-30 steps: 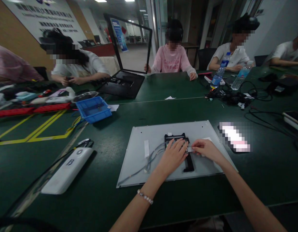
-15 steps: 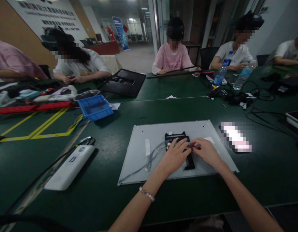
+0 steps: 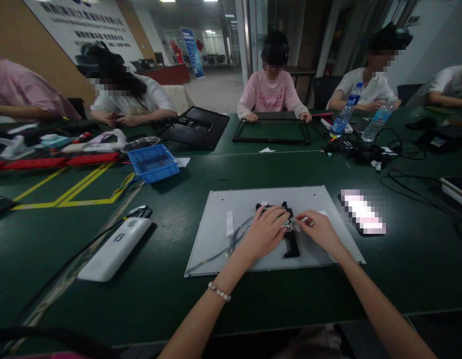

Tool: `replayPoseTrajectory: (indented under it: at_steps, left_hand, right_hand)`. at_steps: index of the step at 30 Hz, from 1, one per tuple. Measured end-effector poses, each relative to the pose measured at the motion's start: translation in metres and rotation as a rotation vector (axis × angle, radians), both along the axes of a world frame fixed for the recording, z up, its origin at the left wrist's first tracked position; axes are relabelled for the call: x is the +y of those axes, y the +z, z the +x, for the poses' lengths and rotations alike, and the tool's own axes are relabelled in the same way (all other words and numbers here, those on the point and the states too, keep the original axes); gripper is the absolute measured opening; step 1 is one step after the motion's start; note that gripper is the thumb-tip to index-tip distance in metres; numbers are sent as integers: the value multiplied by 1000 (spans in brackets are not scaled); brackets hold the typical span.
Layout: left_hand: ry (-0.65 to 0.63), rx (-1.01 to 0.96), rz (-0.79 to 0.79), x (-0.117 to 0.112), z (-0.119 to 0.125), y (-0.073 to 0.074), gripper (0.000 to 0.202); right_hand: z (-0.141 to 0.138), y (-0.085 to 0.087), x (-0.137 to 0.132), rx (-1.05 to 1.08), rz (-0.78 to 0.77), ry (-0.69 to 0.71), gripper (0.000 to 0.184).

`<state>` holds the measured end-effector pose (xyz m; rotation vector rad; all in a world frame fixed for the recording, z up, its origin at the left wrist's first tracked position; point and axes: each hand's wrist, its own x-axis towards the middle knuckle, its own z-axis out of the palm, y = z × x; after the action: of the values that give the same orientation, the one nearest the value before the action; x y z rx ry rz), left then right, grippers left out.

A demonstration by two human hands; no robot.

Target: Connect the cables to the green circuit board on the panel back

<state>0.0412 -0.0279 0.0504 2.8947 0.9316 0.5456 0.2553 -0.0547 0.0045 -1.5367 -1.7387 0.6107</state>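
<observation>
A flat light-grey panel (image 3: 212,227) lies on the green table before me. On it rests a black plastic bracket (image 3: 292,247) with a green circuit board, mostly hidden by my left hand (image 3: 266,232). That hand lies across the bracket with its fingers stretched out. My right hand (image 3: 321,232) is at the bracket's right edge, thumb and fingertips pinched on something small and pale that I cannot make out. Grey cables (image 3: 234,242) run from the bracket toward the panel's lower left corner. A white strip (image 3: 230,223) is stuck on the panel.
A white power bank (image 3: 116,249) with a cable lies left, a phone (image 3: 363,212) right. Beyond are a blue bin (image 3: 152,164), a black back cover (image 3: 195,127) and two bottles (image 3: 345,112). Across the table a person holds a black frame (image 3: 272,142); several others sit nearby.
My right fingertips have drawn slightly away from the bracket's edge, and a pale bit shows there. My left hand stays over the bracket. The person opposite has lowered the black frame onto the table.
</observation>
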Motion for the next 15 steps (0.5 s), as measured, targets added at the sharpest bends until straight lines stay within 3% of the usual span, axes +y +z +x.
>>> replayPoseTrajectory:
  at_steps: [4,7,11,15]
  left_hand:
    - [266,-248,-40,26,-40,12,29]
    - [420,-351,-90,46,-77,6,28]
    - [494,-294,-238,59,-113,-15,34]
    - [478,-235,-325,63,-123,-32,35]
  right_hand:
    - [7,-1,0,-7,37,-52,18]
    - [6,-1,-2,-26,44,-38,20]
    - [0,-2,-4,-66,38,-17,21]
    - [-2,-1,-4,-78,30,-17,21]
